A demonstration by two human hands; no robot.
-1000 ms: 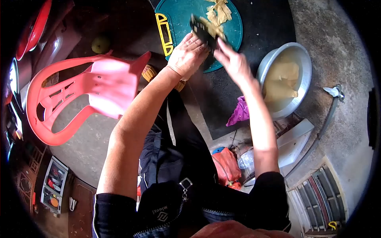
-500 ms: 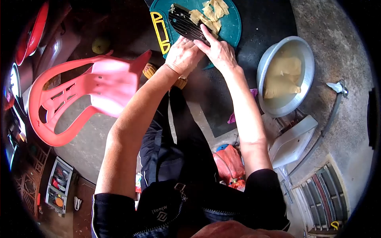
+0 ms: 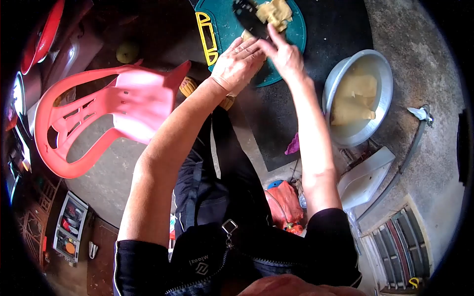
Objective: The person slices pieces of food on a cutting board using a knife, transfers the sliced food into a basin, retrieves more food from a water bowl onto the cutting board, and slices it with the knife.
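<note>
Over the near edge of a round green cutting board [image 3: 222,29] with a yellow handle, my left hand [image 3: 238,65] presses down on a pale piece, its fingers together and partly hiding it. My right hand [image 3: 286,56] grips a dark-bladed knife [image 3: 248,18], which is blurred and slants across the board just beyond my left fingertips. The knife's handle is hidden in my hand. Pale yellowish cut pieces [image 3: 276,14] lie at the blade's far side.
To the right stands a metal basin [image 3: 387,93] with pale sheets in cloudy liquid [image 3: 358,93]. A purple cloth [image 3: 293,144] hangs at the dark table's edge [image 3: 276,153]. A pink chair [image 3: 140,98] is at the left, and a hose [image 3: 410,148] at the right.
The blade has swung from lying flat and leftward to a steeper slant farther right. Cut pieces on the board have shifted and bunched together. Both hands stay close together at the board.
</note>
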